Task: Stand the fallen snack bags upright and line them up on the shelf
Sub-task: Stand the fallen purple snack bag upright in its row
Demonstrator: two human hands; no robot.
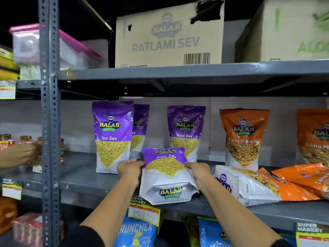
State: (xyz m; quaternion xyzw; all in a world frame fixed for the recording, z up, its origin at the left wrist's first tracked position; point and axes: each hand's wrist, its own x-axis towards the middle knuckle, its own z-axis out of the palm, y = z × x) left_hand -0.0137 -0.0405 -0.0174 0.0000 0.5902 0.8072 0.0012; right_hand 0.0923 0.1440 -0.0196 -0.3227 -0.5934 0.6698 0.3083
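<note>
A purple Aloo Sev bag [166,173] leans back at the front of the grey shelf [85,177], its base toward me. My left hand [130,169] grips its left side and my right hand [199,172] grips its right side. Behind it three purple Aloo Sev bags stand upright: one at the left [112,136], one partly hidden behind that [140,129], one in the middle [186,129]. An orange Tikha Mitha Mix bag [243,138] stands at the right, another [315,136] at the frame edge. Two orange bags lie flat [258,186] [306,177] at the front right.
A perforated steel upright [49,122] bounds the shelf on the left. Another person's hand [19,154] reaches into the neighbouring bay. Cardboard boxes [169,36] sit on the shelf above. A price tag [144,211] hangs from the shelf lip over blue snack bags [137,234] below.
</note>
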